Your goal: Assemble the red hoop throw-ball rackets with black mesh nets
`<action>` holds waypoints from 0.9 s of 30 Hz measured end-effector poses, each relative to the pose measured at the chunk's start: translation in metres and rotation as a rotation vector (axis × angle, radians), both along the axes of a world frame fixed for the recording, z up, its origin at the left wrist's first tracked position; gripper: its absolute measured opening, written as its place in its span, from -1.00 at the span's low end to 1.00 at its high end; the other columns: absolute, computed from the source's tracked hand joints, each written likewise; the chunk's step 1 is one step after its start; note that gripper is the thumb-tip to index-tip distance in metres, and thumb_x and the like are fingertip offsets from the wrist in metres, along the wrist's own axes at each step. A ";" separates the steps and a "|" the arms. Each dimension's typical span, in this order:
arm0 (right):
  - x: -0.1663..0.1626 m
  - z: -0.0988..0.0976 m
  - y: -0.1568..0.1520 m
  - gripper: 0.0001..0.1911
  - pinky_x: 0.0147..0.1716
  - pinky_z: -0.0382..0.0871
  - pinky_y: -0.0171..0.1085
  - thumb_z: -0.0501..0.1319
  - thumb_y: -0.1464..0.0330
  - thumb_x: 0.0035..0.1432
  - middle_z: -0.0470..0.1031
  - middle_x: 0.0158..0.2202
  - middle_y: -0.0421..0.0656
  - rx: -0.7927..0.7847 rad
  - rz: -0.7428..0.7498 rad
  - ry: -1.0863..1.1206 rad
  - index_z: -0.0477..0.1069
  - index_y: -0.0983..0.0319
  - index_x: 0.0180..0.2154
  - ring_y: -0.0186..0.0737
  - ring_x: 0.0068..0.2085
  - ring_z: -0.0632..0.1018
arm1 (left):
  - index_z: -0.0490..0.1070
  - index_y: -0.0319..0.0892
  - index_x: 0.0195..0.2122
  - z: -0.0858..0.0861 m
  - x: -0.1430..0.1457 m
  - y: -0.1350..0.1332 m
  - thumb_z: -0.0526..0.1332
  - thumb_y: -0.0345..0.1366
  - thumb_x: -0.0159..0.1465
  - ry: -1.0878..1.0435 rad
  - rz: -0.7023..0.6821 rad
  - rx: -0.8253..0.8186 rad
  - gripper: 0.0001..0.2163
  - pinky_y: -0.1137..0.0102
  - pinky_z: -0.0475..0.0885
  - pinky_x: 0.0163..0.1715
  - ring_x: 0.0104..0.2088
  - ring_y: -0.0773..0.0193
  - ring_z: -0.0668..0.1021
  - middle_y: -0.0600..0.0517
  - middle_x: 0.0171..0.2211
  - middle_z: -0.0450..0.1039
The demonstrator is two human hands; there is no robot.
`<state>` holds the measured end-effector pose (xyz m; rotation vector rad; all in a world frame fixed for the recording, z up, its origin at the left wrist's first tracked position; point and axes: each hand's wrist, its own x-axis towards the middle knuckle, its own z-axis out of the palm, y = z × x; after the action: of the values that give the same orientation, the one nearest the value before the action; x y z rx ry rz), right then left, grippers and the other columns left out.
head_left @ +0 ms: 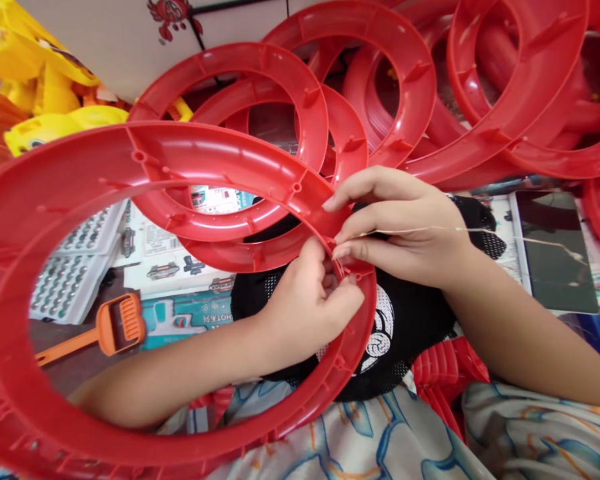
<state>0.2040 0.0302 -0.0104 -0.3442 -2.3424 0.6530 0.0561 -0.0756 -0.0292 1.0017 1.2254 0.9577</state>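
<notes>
A large red plastic ring [190, 157] fills the left and middle of the head view, held over my lap. My left hand [313, 300] reaches through the ring's opening, its fingers curled and pinched on the ring's right rim. My right hand [397, 223] lies on the same spot from outside, fingers pressed together at the rim. A thin pale thread [485, 231] runs from my right hand's fingers off to the right. A black mesh cloth [410, 320] with a white print lies under both hands.
Several more red rings [505, 100] are piled at the back and right. Yellow plastic parts [40, 93] lie at the far left. An orange toy tool [113, 327], printed boxes [185, 317] and white blister trays [70, 280] show through the ring.
</notes>
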 end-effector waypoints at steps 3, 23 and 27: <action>0.006 0.006 0.001 -0.94 0.03 0.48 -0.21 0.28 0.39 0.26 0.50 -0.02 -0.11 0.039 0.051 -0.029 0.49 0.21 -0.30 -0.27 0.02 0.53 | 0.17 -0.12 -0.11 0.001 -0.001 -0.001 0.16 -0.47 0.23 -0.081 -0.027 -0.001 -0.75 0.44 0.49 -0.27 -0.24 0.36 0.58 0.10 -0.23 0.46; 0.014 0.021 -0.019 -0.86 -0.26 0.54 -0.20 0.13 0.50 0.28 0.57 -0.24 -0.16 0.186 0.193 -0.186 0.36 0.18 -0.16 -0.24 -0.22 0.52 | 0.31 -0.12 -0.09 -0.008 -0.009 0.001 0.29 -0.25 0.23 -0.071 -0.091 -0.016 -0.74 0.31 0.51 -0.30 -0.38 0.25 0.54 0.07 -0.38 0.46; 0.016 0.021 -0.037 -0.86 -0.20 0.56 -0.15 0.15 0.50 0.29 0.57 -0.20 -0.15 0.166 0.058 -0.204 0.37 0.15 -0.18 -0.21 -0.16 0.55 | 0.34 -0.11 -0.10 -0.009 -0.010 0.002 0.29 -0.26 0.22 -0.079 -0.082 0.009 -0.75 0.29 0.52 -0.28 -0.38 0.24 0.53 0.07 -0.40 0.46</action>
<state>0.2202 -0.0070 0.0103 -0.2790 -2.5892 0.4646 0.0462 -0.0740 -0.0380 1.0041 1.1076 0.9309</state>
